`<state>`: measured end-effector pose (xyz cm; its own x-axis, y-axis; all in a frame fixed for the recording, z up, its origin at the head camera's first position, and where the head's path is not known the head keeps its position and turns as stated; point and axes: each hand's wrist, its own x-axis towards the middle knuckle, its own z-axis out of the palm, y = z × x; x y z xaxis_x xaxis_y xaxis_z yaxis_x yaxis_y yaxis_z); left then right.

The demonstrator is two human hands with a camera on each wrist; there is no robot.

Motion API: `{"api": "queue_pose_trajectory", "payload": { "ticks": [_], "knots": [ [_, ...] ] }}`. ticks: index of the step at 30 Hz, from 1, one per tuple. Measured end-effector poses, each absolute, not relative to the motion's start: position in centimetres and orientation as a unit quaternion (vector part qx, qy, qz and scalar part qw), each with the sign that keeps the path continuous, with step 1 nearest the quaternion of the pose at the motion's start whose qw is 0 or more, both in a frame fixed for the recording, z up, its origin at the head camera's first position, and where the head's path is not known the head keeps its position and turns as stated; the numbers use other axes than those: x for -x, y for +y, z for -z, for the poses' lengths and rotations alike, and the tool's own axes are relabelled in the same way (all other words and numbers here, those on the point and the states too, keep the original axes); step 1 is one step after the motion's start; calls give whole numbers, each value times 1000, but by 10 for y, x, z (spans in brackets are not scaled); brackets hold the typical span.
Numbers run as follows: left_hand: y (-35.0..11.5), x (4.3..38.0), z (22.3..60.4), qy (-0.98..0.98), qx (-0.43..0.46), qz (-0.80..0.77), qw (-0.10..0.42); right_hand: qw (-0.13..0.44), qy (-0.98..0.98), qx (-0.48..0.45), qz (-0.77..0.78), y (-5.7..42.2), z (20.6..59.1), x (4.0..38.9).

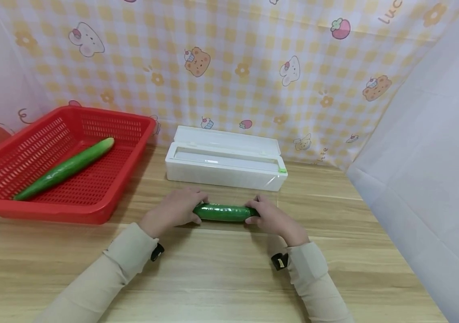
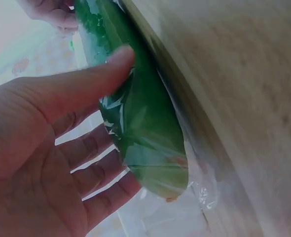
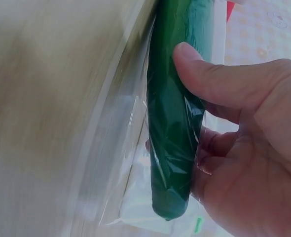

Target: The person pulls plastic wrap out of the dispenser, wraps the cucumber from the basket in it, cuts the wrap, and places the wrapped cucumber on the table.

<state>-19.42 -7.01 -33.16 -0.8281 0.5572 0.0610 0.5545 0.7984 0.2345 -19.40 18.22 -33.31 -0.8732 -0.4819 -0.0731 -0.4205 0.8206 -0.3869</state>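
Observation:
A cucumber [image 1: 224, 212] lies crosswise between both hands, with clear plastic film [image 3: 172, 163] wrapped around it. My left hand [image 1: 179, 207] grips its left end, the thumb on the near side and the fingers behind in the left wrist view. At the other end my right hand [image 1: 269, 215] pinches it the same way, thumb against the film-covered skin in the right wrist view. Loose film bunches past the pale tip [image 2: 167, 187] near the left hand. More film spreads flat on the table beside the cucumber in the right wrist view.
Just behind the hands stands a white film box [image 1: 225, 177] with its lid raised and a green slider at its right end. To the left, a red basket [image 1: 104, 208] holds another cucumber [image 1: 66, 169]. A checked curtain [image 1: 233, 67] hangs behind the wooden table [image 1: 213, 278].

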Motion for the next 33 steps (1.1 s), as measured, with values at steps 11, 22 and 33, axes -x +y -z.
{"api": "queue_pose_trajectory", "payload": {
  "ticks": [11,22,33],
  "knots": [
    [-73,203,336,945,-282,-165,3,65,945,218,236,188,336,198],
    [-75,210,333,949,-242,-202,28,28,961,197,190,180,334,201],
    [-78,217,338,958,-235,-165,1,14,971,176,163,180,338,214]
  ]
}}
